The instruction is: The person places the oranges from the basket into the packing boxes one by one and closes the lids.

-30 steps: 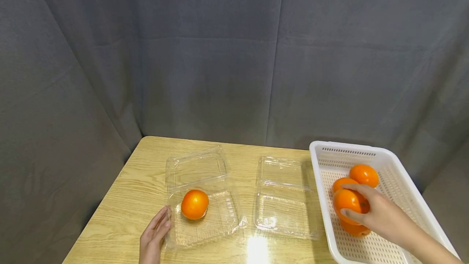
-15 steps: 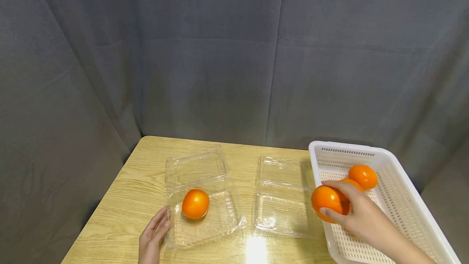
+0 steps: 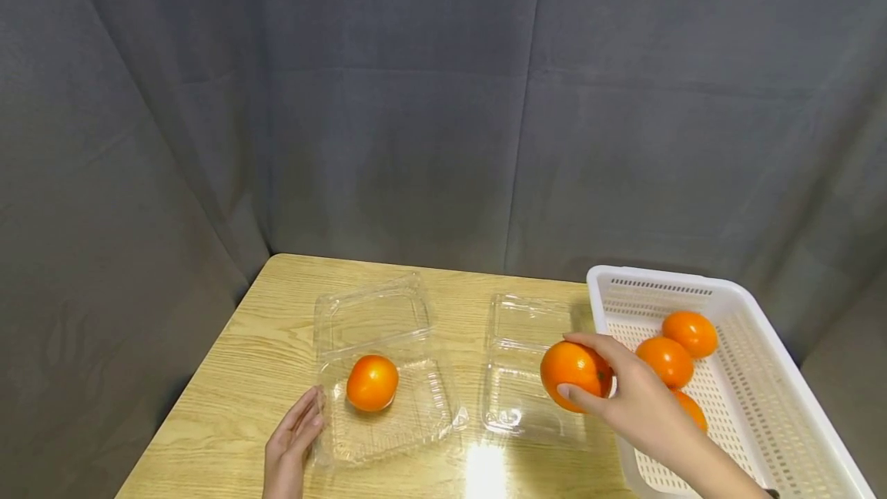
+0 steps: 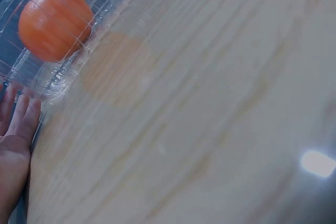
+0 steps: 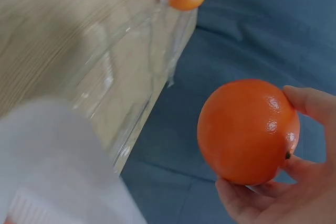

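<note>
My right hand (image 3: 640, 395) grips an orange (image 3: 570, 376) between thumb and fingers, raised above the right clear plastic clamshell box (image 3: 533, 406) near the white basket. In the right wrist view that orange (image 5: 247, 132) shows its small dark stem spot close to the fingers. My left hand (image 3: 292, 437) rests at the left edge of another clamshell box (image 3: 409, 430), its lid folded back. Its fingers look fairly straight in the left wrist view, touching the box's rim. One orange (image 3: 372, 383) sits inside this box, also seen as an orange (image 4: 55, 23) through the clear wall.
A white plastic basket (image 3: 603, 306) stands at the table's right side with several oranges (image 3: 665, 361) in it. Its raised rim lies under my right forearm. The wooden table (image 3: 229, 383) backs onto a grey curtain (image 3: 402, 137).
My right hand has lifted an orange out of the basket and carried it left, past the rim, over the right box. My left hand has stayed at the left box.
</note>
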